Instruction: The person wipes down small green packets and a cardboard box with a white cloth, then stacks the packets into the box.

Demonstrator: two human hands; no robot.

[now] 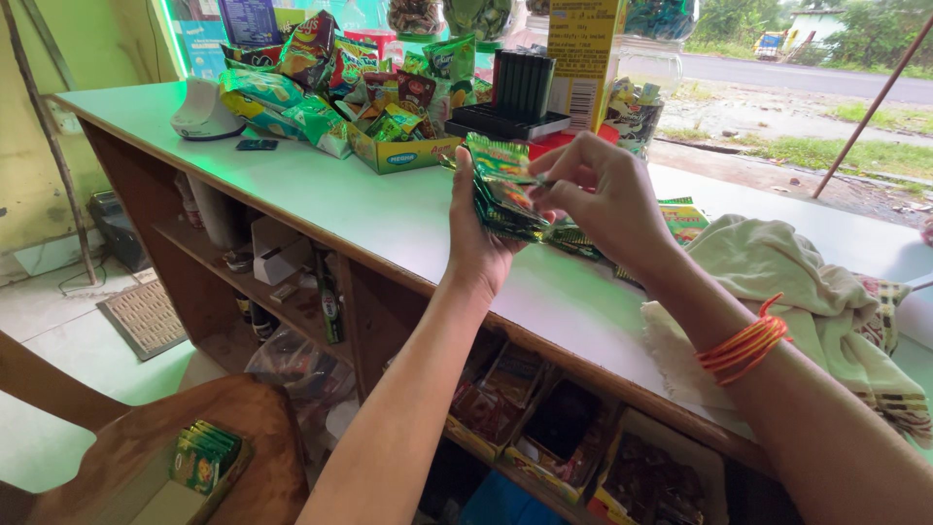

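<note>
The left hand (476, 248) grips a stack of green sachets (505, 199) above the counter (389, 219), its thumb hidden behind the packets. The right hand (607, 194) pinches the top sachet's upper edge between closed fingertips (556, 183). How many sachets the stack holds cannot be told; more lie half hidden beneath the right hand.

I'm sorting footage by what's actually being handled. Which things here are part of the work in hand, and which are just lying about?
In hand:
- left hand holding a stack of green sachets
- right hand pinching the top sachet
- more sachets on the counter

Lying about:
- box of snack packets
- cream cloth
- white device
- black rack
</note>
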